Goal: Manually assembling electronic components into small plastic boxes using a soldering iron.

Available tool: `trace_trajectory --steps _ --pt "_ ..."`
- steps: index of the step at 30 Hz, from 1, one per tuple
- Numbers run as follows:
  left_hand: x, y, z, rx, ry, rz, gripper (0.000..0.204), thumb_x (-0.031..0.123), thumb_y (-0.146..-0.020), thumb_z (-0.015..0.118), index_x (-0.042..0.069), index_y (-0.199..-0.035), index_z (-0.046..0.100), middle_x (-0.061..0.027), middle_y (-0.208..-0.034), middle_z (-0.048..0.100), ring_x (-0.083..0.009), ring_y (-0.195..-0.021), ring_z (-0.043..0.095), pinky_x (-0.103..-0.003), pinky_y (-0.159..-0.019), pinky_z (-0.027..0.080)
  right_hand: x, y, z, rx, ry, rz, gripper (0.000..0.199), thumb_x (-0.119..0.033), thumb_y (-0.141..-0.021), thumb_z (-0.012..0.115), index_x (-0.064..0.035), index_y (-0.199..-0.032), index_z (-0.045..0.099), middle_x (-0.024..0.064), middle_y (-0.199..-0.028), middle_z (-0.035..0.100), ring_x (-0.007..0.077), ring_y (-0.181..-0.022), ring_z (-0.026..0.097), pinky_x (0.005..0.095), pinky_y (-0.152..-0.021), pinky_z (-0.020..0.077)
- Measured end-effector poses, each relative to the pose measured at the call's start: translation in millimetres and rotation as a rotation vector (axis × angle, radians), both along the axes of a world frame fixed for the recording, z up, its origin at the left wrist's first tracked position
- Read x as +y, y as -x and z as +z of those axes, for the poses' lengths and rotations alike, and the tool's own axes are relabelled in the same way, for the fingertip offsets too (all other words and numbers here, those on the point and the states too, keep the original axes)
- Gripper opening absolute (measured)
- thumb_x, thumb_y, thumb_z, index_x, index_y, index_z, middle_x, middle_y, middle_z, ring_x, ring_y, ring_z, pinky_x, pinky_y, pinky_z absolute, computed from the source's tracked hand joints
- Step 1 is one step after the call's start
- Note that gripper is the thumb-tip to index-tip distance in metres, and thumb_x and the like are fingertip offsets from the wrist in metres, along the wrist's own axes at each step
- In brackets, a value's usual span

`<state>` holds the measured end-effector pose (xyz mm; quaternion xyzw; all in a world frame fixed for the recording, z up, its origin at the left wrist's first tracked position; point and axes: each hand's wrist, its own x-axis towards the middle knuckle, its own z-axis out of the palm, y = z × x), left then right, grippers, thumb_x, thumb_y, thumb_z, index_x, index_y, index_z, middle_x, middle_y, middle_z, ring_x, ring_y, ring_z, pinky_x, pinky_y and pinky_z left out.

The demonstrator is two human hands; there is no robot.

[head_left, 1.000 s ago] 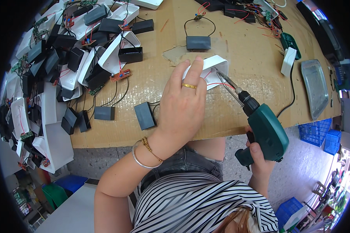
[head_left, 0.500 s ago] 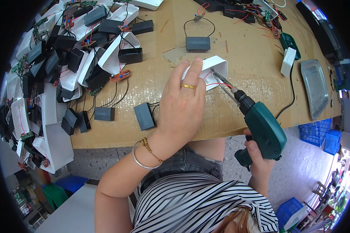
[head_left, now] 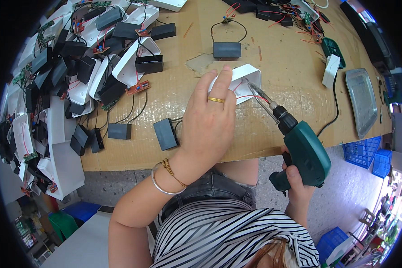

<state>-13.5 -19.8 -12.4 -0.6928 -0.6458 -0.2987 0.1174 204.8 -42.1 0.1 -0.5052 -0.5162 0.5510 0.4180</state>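
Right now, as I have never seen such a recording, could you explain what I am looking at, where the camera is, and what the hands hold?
The camera sits on a person's head and looks down, so its wide lens bends the edges. No machine works here, only two bare hands. The left hand, with a gold ring, presses on a white plastic housing on the cardboard-covered table. The right hand grips a green electric screwdriver, whose tip points into that housing. At the left lies a pile of white housings with black boxes and small circuit boards on wires. One black box lies beyond the hands, and a metal tray lies at the right.
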Motion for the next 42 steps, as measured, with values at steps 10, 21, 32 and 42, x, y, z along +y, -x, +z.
trace_trajectory --steps 10,21,32,42 --pt "-0.5 -0.1 0.6 -0.009 0.006 0.009 0.009 -0.002 -0.071 0.059 -0.004 -0.078 0.053 -0.0156 -0.118 0.049 -0.0334 -0.107 0.048 -0.039 -0.088 0.043 -0.8 -3.0 -4.1 0.036 -0.012 0.007 0.064 -0.028 -0.074 0.071 0.0025 -0.123 0.045 0.0146 -0.105 0.06 0.013 -0.075 0.055 0.0237 -0.067 0.0443" --pt "1.7 -2.5 6.0 -0.077 -0.039 -0.013 0.021 0.006 -0.072 0.059 -0.005 -0.09 0.055 -0.0208 -0.117 0.049 -0.0362 -0.105 0.048 -0.04 -0.085 0.045 0.6 -9.7 -9.9 0.19 -0.171 -0.032 0.063 -0.027 -0.074 0.068 0.0052 -0.122 0.043 0.018 -0.103 0.058 0.0205 -0.083 0.058 0.0258 -0.065 0.0463" --pt "5.7 -8.1 5.5 -0.086 -0.041 0.015 0.018 0.012 -0.073 0.065 0.005 -0.087 0.056 -0.0172 -0.109 0.053 -0.0364 -0.1 0.051 -0.041 -0.079 0.047 -0.8 -9.8 -6.3 0.21 -0.229 -0.065 0.058 -0.028 -0.076 0.066 0.0059 -0.118 0.046 0.0189 -0.101 0.058 0.0197 -0.078 0.056 0.0262 -0.064 0.0441" --pt "12.9 -11.8 -2.0 -0.051 -0.096 0.068 0.015 0.008 -0.072 0.061 -0.003 -0.079 0.054 -0.0138 -0.105 0.053 -0.0325 -0.096 0.05 -0.041 -0.078 0.045 -3.7 -12.0 -5.6 0.179 -0.21 -0.028 0.056 -0.027 -0.075 0.067 0.0058 -0.116 0.048 0.0189 -0.1 0.058 0.0162 -0.071 0.053 0.0252 -0.064 0.0436"
